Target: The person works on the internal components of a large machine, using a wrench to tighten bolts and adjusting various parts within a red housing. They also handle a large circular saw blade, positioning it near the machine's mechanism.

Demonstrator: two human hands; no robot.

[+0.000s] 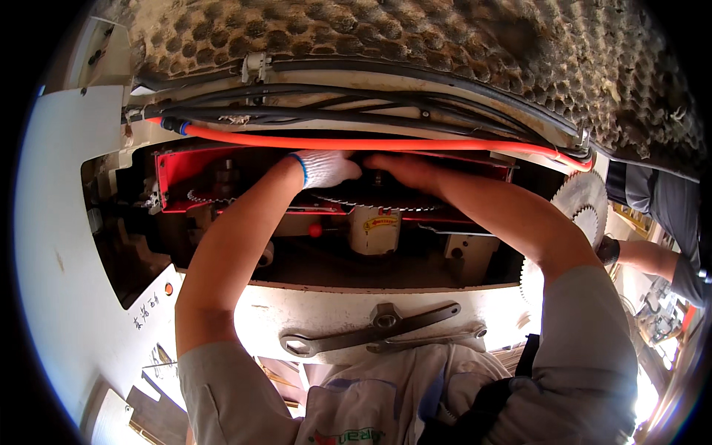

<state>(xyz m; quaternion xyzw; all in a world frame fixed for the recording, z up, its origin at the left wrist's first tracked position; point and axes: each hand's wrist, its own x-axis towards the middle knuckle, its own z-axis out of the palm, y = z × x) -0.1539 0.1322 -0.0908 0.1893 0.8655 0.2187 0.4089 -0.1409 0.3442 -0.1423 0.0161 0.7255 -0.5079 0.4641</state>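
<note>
Head view: two hands (pixel 331 170) at one red housing (pixel 172 176), grip unclear; two wrenches (pixel 345 341) below.

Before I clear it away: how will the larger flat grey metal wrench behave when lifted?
The larger flat grey metal wrench looks solid, so probably stiff and heavy. The dark ringed metal piece overlapping it may slide or tumble.

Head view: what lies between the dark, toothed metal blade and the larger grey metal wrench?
In the head view, a white cylindrical part, a red ball knob and a white front edge lie between blade and wrench.
</note>
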